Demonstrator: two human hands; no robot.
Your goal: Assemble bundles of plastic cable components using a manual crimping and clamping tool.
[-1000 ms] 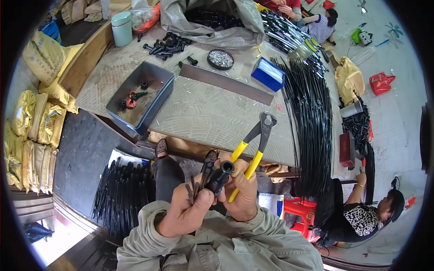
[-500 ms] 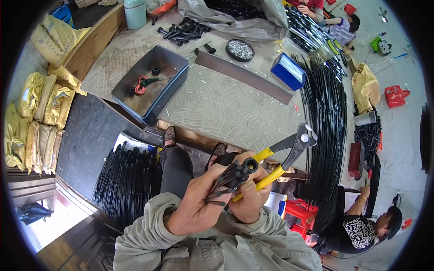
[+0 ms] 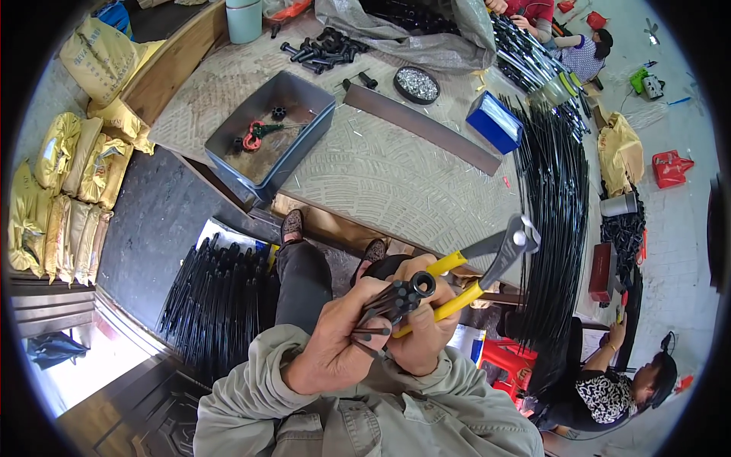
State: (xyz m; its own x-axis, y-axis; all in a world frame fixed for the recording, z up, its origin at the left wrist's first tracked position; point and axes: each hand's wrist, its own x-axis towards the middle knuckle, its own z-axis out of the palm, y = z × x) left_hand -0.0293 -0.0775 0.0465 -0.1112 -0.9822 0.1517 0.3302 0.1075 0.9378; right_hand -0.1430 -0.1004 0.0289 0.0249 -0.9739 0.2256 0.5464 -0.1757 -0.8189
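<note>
My left hand is closed round a bundle of thin black ribs about a hollow shaft, like a folded umbrella frame. The shaft's open round end faces up between my hands. Closed on the yellow handles of a pair of end-cutting pincers, my right hand sits against the bundle's right side. The pincers' dark steel head points up and to the right, over the table's near edge, and its jaws seem to hold nothing. My fingers hide the lower part of the bundle.
On the table are a grey bin with red-handled scissors, a metal bar, a dish of small silvery parts, a blue box and long black ribs. More ribs stand at left. Co-workers sit right.
The surroundings have shifted slightly right in the view. Both hands keep their grips, and the ribs under my left fingers fan out a little more.
</note>
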